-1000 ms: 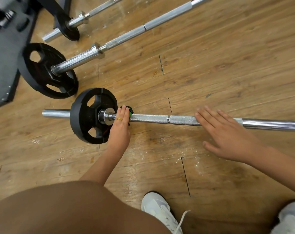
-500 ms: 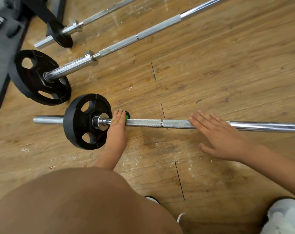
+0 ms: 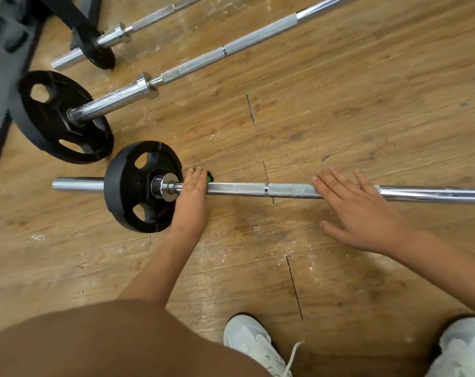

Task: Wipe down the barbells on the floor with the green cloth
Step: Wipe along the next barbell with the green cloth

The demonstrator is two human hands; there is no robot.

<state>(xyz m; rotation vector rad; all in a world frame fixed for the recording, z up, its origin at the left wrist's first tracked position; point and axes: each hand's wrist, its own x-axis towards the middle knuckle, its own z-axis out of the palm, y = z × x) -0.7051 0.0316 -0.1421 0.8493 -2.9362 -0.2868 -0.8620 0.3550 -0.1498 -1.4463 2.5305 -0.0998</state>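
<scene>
The nearest barbell lies across the wooden floor, with a small black plate on its left end. My left hand grips the shaft right beside the collar, with the green cloth wrapped under its fingers; only a green edge shows. My right hand lies flat with straight fingers on the shaft further right, pressing it down. Two more barbells lie beyond: a middle barbell with a large black plate, and a far barbell.
A dark rack base and mat stand at the far left. My white shoes and bent knee fill the bottom of the view. White dust specks the floor in front of the bar.
The view shifted slightly; my left hand stays on the shaft by the collar with the cloth, and my right hand stays flat on the bar.
</scene>
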